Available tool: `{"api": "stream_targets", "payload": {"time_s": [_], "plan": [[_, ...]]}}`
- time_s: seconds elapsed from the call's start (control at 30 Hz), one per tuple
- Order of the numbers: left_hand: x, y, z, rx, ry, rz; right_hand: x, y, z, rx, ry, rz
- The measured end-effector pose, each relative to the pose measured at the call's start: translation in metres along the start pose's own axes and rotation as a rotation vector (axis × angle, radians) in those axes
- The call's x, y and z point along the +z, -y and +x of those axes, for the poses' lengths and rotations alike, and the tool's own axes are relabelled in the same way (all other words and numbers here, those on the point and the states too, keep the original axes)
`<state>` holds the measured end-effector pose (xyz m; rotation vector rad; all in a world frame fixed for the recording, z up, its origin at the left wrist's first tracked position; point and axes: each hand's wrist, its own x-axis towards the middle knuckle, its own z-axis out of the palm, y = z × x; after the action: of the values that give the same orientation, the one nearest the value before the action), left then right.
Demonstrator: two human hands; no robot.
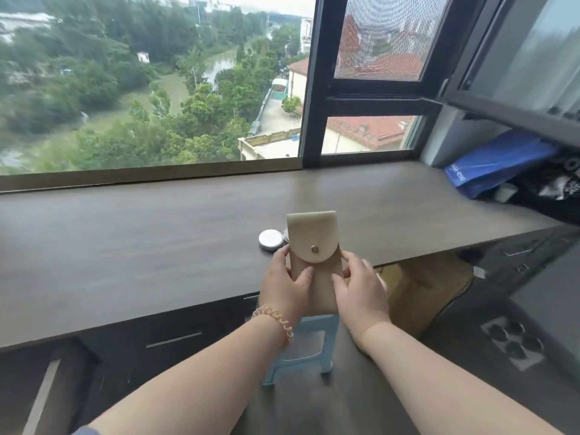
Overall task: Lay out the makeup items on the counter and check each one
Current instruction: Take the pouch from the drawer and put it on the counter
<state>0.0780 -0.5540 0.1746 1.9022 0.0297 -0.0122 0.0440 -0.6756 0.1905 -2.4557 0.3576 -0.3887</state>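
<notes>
From the head camera, both hands are out in front, over the near edge of a long dark wooden table [125, 246]. Together they hold a small tan pouch [314, 233]. The pouch stands up tall, with its flap at the top. The flap is folded down over the front, and a little round metal snap [314, 248] sits in the middle of it.

The left hand [282, 284] grips the left side of the pouch. Its thumb lies across the front and its fingers curl round the edge. The right hand [361, 293] grips the right side the same way, thumb on the front. A curly peach-colored band [276, 321] goes round the left wrist.

Just behind the pouch, a round silver tin [270, 240] lies flat on the table. A second round shiny thing [285, 237] peeks out beside it, mostly hidden by the pouch.

Far off at the right end of the table lies a blue bag [496, 164], with something black and white [558, 183] next to it.

Under the hands stands a light blue stool [301, 350]. A brown cardboard box [423, 293] sits under the table.

A big window [157, 89] behind the table shows green trees and red roofs.
</notes>
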Motion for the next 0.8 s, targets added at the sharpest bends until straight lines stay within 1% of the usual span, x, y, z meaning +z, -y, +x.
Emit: {"api": "stream_targets", "payload": {"time_s": [0.17, 0.23, 0.47, 0.63, 0.8], "plan": [[0.033, -0.009, 0.021, 0.016, 0.199, 0.025, -0.014, -0.034, 0.035, 0.146, -0.024, 0.044], [0.048, -0.007, 0.032, -0.001, 0.247, 0.020, -0.015, -0.048, 0.049, 0.170, -0.023, 0.028], [0.093, 0.004, 0.102, -0.062, 0.242, 0.011, 0.011, -0.082, 0.123, 0.190, 0.040, -0.050], [0.121, 0.004, 0.182, -0.051, 0.261, 0.147, 0.036, -0.099, 0.200, 0.226, 0.061, -0.057], [0.152, 0.016, 0.233, -0.126, 0.288, 0.199, 0.058, -0.124, 0.247, 0.281, 0.115, -0.041]]}}
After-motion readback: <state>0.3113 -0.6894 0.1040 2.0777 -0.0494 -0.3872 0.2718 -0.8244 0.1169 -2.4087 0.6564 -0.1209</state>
